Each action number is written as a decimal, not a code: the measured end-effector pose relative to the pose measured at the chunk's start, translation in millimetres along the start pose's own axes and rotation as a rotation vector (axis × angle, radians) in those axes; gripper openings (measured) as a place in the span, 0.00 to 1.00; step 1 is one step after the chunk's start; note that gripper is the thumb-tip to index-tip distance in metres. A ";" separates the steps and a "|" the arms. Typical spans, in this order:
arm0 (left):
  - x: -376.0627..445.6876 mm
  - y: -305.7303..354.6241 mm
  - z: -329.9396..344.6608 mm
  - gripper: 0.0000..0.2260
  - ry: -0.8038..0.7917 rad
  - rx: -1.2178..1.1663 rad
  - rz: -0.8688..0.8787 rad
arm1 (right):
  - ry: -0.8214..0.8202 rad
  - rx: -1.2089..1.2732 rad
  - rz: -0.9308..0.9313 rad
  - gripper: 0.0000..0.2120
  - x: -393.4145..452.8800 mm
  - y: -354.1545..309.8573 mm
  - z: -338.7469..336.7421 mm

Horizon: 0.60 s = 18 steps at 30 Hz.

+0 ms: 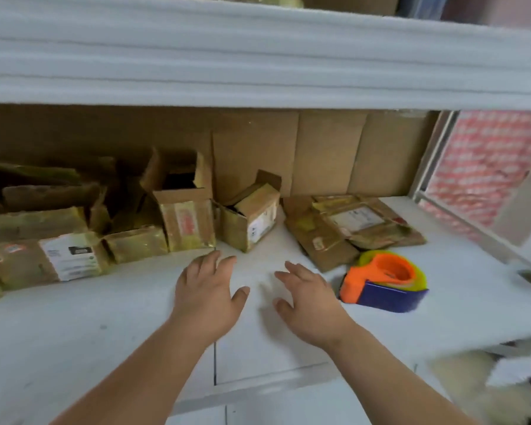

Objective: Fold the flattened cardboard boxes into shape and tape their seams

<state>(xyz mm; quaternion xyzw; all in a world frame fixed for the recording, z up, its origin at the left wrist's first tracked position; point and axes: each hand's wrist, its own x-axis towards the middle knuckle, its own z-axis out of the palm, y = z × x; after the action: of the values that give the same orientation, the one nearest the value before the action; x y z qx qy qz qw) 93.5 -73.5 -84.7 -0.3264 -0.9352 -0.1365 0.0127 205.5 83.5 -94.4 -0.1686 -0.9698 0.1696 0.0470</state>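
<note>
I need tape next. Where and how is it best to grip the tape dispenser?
Probably with the right hand, from above and the left: wrap the fingers over the orange body of the tape dispenser. Its blue end faces the camera and it lies free on the white table.

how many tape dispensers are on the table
1. The tape dispenser lies on the white table, right of the right hand and in front of the flattened boxes. Others may be hidden.

**Boxes and tape on the white desk**

Flattened cardboard boxes [354, 230], brown and labelled, stacked near the desk's [105, 332] far right. Small folded box [252, 219] beside them, flaps up. Taller open box [181, 207] further left. Orange-and-blue tape dispenser [383, 282] lying just in front of the flat stack.
</note>
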 end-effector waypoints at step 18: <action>109.7 151.4 71.2 0.26 -0.148 -0.066 0.250 | -0.038 -0.289 0.265 0.30 -20.3 170.4 -55.4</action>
<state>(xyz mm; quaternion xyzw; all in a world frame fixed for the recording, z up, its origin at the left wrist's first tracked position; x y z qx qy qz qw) 104.8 125.4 -103.4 -0.4499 -0.8806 -0.1400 -0.0499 285.7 244.8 -101.8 -0.2965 -0.9542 0.0367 -0.0188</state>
